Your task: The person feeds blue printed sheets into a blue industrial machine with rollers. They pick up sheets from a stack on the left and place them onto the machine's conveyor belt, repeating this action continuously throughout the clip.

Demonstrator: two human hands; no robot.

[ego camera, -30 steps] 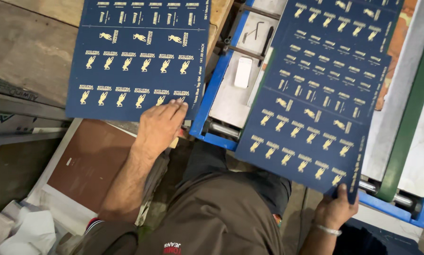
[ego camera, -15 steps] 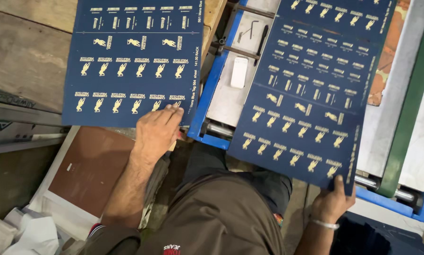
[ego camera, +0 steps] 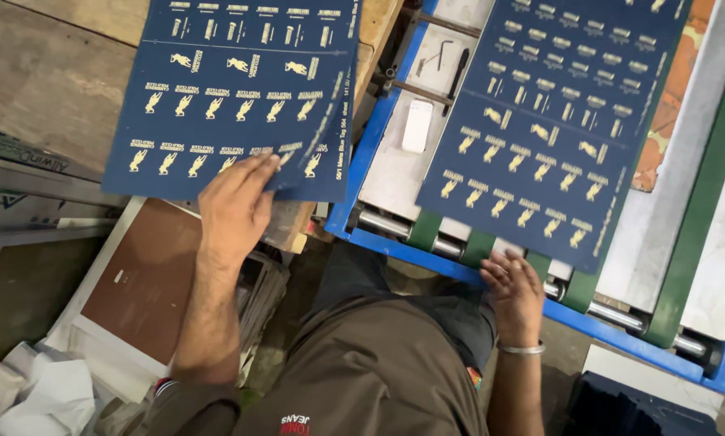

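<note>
My left hand (ego camera: 235, 206) rests flat on the near edge of a dark blue printed sheet (ego camera: 233, 97) covered with rows of small gold figures, lying on a wooden table (ego camera: 48, 81). My right hand (ego camera: 514, 292) touches the near edge of a second dark blue sheet (ego camera: 552, 121) with the same gold figures. That sheet lies slanted on the bed of a blue-framed machine (ego camera: 354, 202), over green belts (ego camera: 423, 230) and metal rollers (ego camera: 379, 220).
A white block (ego camera: 417, 125), a hex key (ego camera: 444, 55) and a black pen-like tool (ego camera: 457, 73) lie on the machine bed. A brown board (ego camera: 140, 278) and crumpled white paper (ego camera: 31, 400) lie at lower left. My brown trousers (ego camera: 370, 379) fill the bottom centre.
The right-hand sheet has slid away from me onto the machine bed, and my right hand followed its near edge. My left hand stays on the left sheet, which looks shifted slightly.
</note>
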